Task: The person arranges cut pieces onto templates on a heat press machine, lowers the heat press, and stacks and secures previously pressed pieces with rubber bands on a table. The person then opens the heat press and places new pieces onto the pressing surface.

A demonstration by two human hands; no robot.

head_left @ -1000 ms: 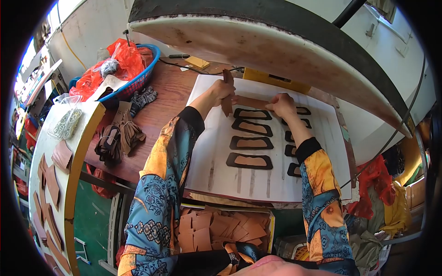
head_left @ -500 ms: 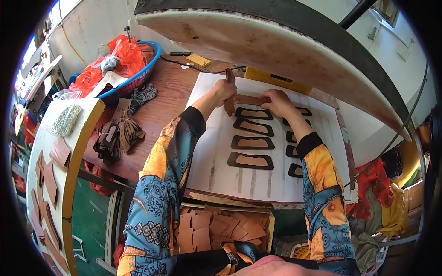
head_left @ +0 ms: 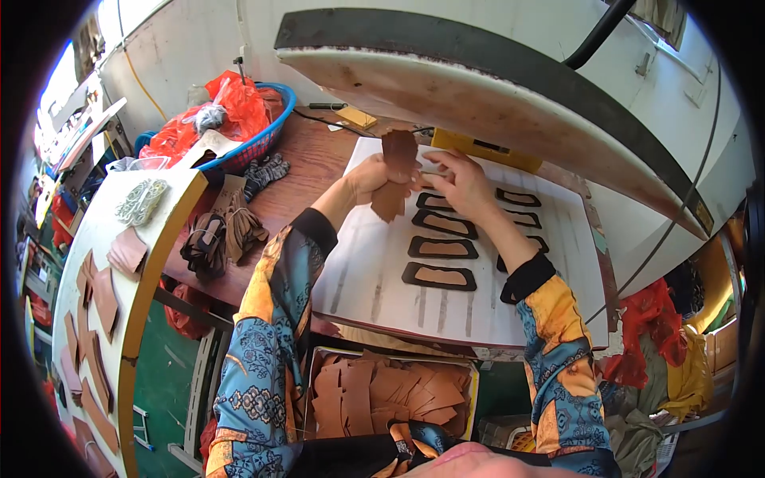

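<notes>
A stack of brown leather pieces [head_left: 400, 151] is gripped by my left hand [head_left: 369, 177], its broad face turned toward me above the far left of the white board [head_left: 351, 271]. My right hand [head_left: 466, 187] is just right of the stack, thumb and fingers apart, fingertips close to its edge; contact is unclear. Below my hands, black-edged frame-shaped pieces with tan centres [head_left: 442, 248] lie in a column on the board. A second column [head_left: 518, 197] runs to the right, partly covered by my right forearm.
A large curved, padded press-like lid [head_left: 494, 95] overhangs the board. A box of brown leather pieces [head_left: 390, 394] sits below its near edge. Bundled strips [head_left: 239, 227] and a blue basket [head_left: 279, 119] with red bags stand left. Leather pieces [head_left: 103, 299] lie on the left-hand white table.
My right hand has left the brown piece at the board's far side and come up beside the stack. My left hand has turned the stack broad side toward me. The view has shifted slightly.
</notes>
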